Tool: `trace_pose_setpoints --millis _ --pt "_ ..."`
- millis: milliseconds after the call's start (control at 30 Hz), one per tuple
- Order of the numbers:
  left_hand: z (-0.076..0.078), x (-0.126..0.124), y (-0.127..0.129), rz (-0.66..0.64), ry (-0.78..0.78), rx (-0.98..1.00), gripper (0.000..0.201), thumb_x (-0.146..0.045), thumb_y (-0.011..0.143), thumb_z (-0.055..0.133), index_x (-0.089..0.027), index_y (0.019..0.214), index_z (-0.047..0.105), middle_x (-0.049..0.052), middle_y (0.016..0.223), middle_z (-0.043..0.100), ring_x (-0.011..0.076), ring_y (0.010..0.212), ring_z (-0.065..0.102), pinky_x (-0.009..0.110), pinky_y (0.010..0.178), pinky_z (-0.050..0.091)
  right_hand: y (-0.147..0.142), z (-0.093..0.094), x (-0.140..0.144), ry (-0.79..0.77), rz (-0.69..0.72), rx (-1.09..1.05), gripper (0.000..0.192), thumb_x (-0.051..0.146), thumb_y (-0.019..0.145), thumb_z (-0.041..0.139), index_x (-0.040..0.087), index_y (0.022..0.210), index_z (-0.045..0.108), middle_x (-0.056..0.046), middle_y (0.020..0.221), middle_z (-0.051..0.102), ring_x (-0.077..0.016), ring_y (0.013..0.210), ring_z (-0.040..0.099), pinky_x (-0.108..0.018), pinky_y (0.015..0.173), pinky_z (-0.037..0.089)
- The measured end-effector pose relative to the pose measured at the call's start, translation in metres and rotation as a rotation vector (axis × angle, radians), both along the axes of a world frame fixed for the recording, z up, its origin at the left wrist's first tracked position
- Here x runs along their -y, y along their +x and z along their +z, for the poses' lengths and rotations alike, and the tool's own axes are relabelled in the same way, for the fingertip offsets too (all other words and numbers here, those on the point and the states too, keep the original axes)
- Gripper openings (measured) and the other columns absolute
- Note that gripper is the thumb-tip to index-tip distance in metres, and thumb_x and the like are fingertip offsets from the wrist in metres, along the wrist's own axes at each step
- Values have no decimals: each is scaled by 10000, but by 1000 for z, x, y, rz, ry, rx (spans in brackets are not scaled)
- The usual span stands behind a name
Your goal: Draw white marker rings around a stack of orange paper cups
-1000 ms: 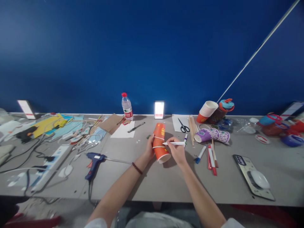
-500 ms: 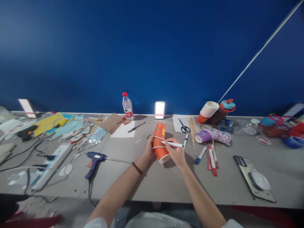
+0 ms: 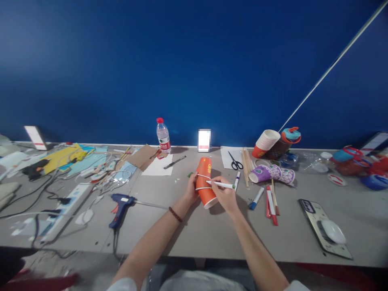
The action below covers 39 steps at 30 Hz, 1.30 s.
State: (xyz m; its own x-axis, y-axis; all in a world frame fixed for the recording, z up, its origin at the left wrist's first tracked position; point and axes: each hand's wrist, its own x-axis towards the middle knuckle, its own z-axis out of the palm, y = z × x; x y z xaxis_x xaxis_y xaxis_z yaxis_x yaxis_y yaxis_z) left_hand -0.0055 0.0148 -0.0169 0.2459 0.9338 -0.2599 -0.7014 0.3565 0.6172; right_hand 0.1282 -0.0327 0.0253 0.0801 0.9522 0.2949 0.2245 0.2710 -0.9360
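Note:
In the middle of the table, orange paper cups [image 3: 203, 183] are joined end to end into a bent tube with pale rims. My left hand [image 3: 192, 188] is closed around the tube's left side. A white marker [image 3: 222, 184] with a green end is pinched in my right hand [image 3: 226, 195], its tip at the surface of the cups near the middle rims. Just beyond that hand lies another white marker [image 3: 237, 181] with a purple end. Part of the left fingers is hidden behind the cups.
On the left are a blue glue gun [image 3: 121, 208], a power strip [image 3: 66, 212] and a water bottle [image 3: 163, 136]. To the right lie scissors [image 3: 235, 161], wooden sticks [image 3: 246, 165], joined purple cups [image 3: 271, 173], several markers, stacked cups [image 3: 265, 144] and a phone [image 3: 315, 222]. A lit screen [image 3: 204, 140] stands behind.

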Motion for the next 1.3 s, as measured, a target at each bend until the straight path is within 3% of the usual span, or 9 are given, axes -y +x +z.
trace_pose_setpoints --millis 1300 --pt "-3 0 1 -5 33 0 437 -496 739 670 -111 945 686 106 880 728 230 787 667 351 796 508 -2 2 -1 -64 -25 -104 161 365 780 623 207 746 630 -24 713 687 -194 683 667 -296 639 539"
